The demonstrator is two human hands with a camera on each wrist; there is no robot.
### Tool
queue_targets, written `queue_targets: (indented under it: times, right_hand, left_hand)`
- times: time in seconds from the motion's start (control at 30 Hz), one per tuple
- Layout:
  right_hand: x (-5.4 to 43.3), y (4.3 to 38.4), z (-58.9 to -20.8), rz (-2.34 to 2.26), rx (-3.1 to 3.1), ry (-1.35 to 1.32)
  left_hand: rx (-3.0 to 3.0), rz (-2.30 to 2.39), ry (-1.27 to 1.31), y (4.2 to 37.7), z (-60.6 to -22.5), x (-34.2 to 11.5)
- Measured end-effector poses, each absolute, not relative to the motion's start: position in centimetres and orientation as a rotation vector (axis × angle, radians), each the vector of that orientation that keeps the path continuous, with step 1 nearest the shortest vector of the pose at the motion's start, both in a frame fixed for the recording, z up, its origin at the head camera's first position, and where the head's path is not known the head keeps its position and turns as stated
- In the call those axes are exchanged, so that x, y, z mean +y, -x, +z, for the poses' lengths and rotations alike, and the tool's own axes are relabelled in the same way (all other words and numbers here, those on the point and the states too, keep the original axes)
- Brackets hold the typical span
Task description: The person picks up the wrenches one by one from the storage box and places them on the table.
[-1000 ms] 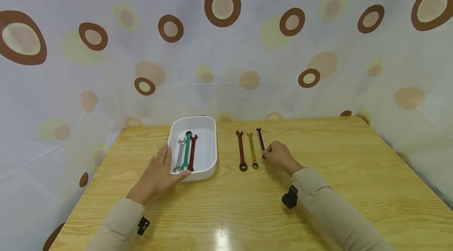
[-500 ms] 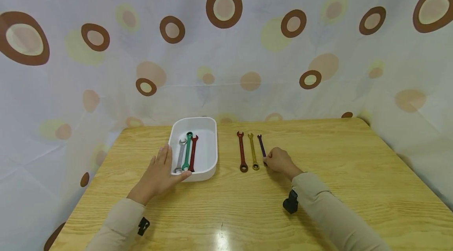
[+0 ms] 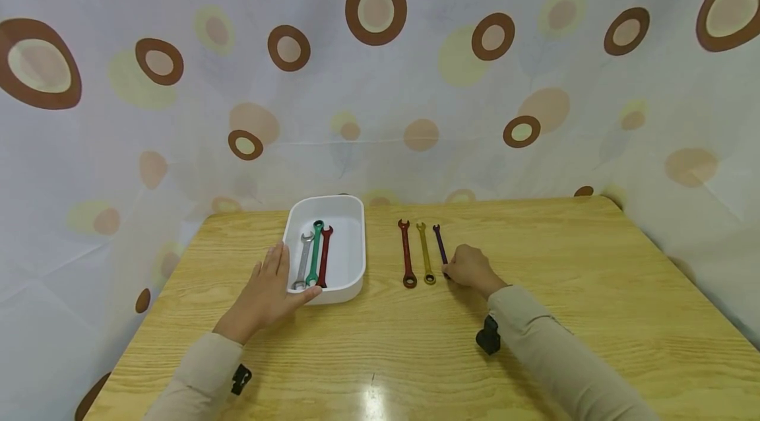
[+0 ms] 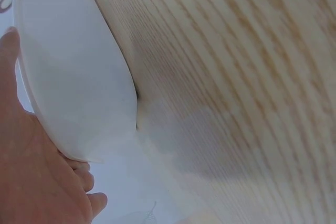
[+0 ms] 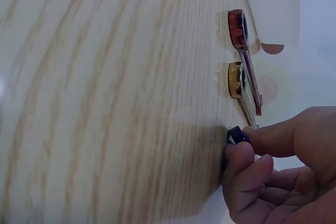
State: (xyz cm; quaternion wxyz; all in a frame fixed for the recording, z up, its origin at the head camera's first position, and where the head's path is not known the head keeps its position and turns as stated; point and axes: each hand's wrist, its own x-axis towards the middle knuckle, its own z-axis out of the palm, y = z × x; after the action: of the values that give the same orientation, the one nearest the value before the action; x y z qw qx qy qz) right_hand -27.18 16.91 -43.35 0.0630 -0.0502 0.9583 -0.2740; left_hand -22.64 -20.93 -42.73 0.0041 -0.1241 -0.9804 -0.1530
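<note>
My left hand [image 3: 265, 291] lies against the near left corner of a white tray [image 3: 350, 292], its fingers straight along the side and its thumb on the front rim. Inside the tray are a silver wrench [image 3: 303, 260], a green wrench [image 3: 315, 256] and a red wrench [image 3: 324, 259]. With thumb and finger, my right hand [image 3: 472, 269] pinches the near end of a purple wrench [image 3: 440, 241] on the table. In the right wrist view, its dark blue-purple ring end [image 5: 239, 136] shows between the fingertips; the rest of it is mostly hidden there.
Left of the purple wrench, a yellow wrench [image 3: 425, 253] and a larger red wrench [image 3: 406, 253] lie roughly parallel on the wooden table [image 3: 380, 342]. A patterned cloth [image 3: 380, 111] hangs behind the table's back edge.
The right hand has drawn the purple wrench slightly toward the near side, bringing its near end about level with the neighbouring wrenches. The left hand and the tray stay put.
</note>
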Motion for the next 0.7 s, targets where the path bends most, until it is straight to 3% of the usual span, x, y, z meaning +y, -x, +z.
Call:
queue_targets:
  times: [0.7]
  right_hand:
    - [17.20, 27.48, -43.07, -0.766, 2.912, 0.164]
  left_hand:
    - [-3.087, -0.483, 0.379, 22.70, -42.61, -20.94]
